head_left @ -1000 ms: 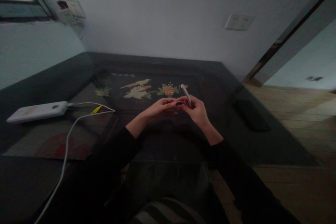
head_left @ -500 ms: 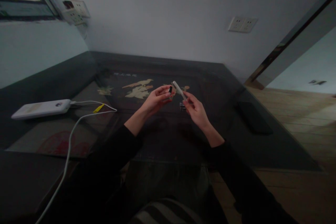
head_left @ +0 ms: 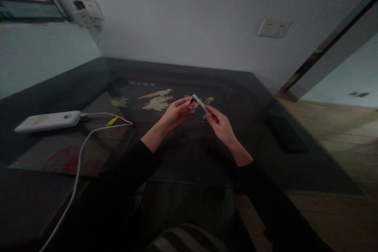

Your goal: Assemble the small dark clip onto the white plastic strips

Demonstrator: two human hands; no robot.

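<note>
Fingers of both hands are curled in a pinch above the dark, glossy glass-topped table (head_left: 183,165), over its inlaid bird-and-flower panel. A flat white rectangular power bank (head_left: 49,121) lies at the table's left, a smooth white cable (head_left: 77,165) trailing from it. The right hand (head_left: 220,126) grips a slim pale stick-shaped object (head_left: 201,104), tilted. The left hand (head_left: 175,115) pinches a tiny black cap-like piece (head_left: 191,101) at the stick's upper end.

At left a white rectangular power bank (head_left: 49,121) lies with a white cable (head_left: 77,165); a flat black phone-like slab (head_left: 286,138) lies right.
</note>
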